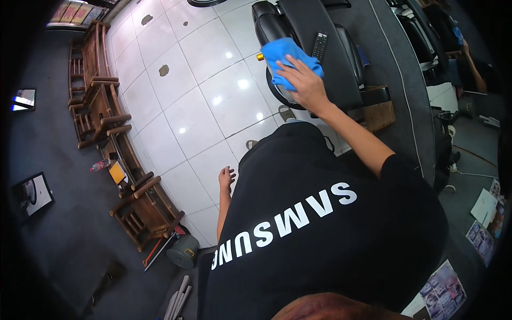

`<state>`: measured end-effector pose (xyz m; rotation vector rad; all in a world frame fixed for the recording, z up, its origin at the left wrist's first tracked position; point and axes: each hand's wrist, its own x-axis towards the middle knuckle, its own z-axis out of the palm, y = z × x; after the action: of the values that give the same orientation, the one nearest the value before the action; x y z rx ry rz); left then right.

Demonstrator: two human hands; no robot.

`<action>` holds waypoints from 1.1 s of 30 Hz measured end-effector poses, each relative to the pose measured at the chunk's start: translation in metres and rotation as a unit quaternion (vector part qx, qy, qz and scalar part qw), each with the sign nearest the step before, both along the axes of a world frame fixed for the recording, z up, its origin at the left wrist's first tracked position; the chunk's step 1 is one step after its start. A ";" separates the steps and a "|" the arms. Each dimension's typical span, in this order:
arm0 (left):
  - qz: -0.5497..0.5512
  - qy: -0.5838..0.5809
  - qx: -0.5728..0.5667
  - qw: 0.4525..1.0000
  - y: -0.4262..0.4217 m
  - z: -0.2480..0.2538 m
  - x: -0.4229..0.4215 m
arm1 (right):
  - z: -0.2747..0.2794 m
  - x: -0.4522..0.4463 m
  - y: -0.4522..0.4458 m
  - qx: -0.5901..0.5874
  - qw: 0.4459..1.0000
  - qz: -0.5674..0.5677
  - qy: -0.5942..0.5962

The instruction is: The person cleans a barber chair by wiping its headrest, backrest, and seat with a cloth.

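Observation:
My right hand (303, 85) is spread over a bright blue cloth (288, 50), pressing it against the near armrest side of a black padded chair (290, 18). The cloth is bunched and covers part of the armrest. A black remote control (319, 46) lies on the chair's dark padding, just right of the cloth. My left hand (226, 177) hangs low by my side above the tiled floor, fingers loosely bent and apart, with nothing in it.
Bamboo chairs (146, 213) line the left wall, with a plastic bottle (100, 165) on a bamboo table between them. A grey bin (183, 250) stands at lower left. A wooden box (379, 116) and a mirror (464, 138) are on the right. White tiles (197, 112) cover the floor.

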<state>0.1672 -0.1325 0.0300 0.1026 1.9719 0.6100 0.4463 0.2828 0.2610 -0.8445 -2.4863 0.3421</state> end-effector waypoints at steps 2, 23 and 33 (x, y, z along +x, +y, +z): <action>0.015 0.009 0.022 1.000 0.007 0.006 -0.005 | -0.001 0.008 -0.016 -0.019 0.999 -0.041 -0.006; -0.062 0.024 0.032 0.997 -0.003 -0.041 -0.011 | -0.024 -0.029 0.005 -0.014 0.944 -0.207 0.256; -0.060 0.029 0.045 0.997 0.012 -0.035 0.000 | -0.013 -0.080 0.120 -0.034 0.989 -0.107 0.093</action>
<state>0.1673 -0.1202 -0.0049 0.2958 1.9779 0.6236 0.3668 0.4024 0.2482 -1.0460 -2.1999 0.4124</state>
